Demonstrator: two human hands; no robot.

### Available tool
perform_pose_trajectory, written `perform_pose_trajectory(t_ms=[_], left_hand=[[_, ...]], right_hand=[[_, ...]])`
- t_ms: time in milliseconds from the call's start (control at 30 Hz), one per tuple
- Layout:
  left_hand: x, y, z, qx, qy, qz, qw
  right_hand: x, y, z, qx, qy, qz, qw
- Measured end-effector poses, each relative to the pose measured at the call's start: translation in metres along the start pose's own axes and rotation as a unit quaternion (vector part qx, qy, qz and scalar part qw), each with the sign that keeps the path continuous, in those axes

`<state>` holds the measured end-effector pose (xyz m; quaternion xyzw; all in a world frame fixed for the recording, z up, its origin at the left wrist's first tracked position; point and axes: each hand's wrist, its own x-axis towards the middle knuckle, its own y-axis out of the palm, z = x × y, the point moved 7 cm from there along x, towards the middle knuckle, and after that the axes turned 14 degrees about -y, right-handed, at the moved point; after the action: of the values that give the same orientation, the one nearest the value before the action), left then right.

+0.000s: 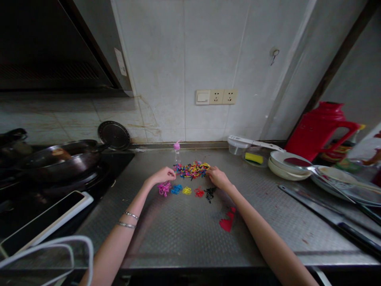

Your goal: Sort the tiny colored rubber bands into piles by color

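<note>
A heap of mixed-colour small rubber bands (192, 170) lies on the metal counter. In front of it, sorted by colour, are small piles of purple bands (164, 188), blue bands (176, 189), yellow bands (186, 190), red bands (199, 192) and black bands (210, 194). My left hand (163, 174) hovers by the heap's left end, above the purple pile, its fingertips pinched together; anything in them is too small to see. At the heap's right end, my right hand (218, 177) touches the bands with curled fingers. What it grips is hidden.
Behind the heap stands a small clear bottle with a pink top (177, 151). Red scraps (228, 219) lie near my right forearm. A pan (62, 163) and a phone-like device (47, 222) are left; bowls (288, 174), a knife (321, 210) and a red thermos (320, 129) are right.
</note>
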<state>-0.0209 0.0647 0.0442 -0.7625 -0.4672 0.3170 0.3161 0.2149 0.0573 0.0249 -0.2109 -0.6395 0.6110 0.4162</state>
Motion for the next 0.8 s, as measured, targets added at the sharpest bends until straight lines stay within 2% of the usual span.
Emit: perform_pose_trajectory(t_ms=[200,533,700,800], left_hand=[[0.004,-0.001,0.002,-0.025,0.014,-0.022,0.999],[0.005,-0.003,0.005,-0.049,0.000,-0.044,0.998],[0.008,-0.004,0.013,-0.042,-0.015,-0.063,0.997],[0.010,-0.003,0.016,-0.039,-0.013,-0.069,0.997]], right_hand=[[-0.001,-0.002,0.000,-0.014,-0.005,-0.013,1.000],[-0.004,-0.012,-0.005,0.032,0.060,-0.006,0.998],[0.002,-0.014,0.003,0.064,0.031,-0.061,0.996],[0.008,-0.013,0.015,0.091,0.000,-0.074,0.993]])
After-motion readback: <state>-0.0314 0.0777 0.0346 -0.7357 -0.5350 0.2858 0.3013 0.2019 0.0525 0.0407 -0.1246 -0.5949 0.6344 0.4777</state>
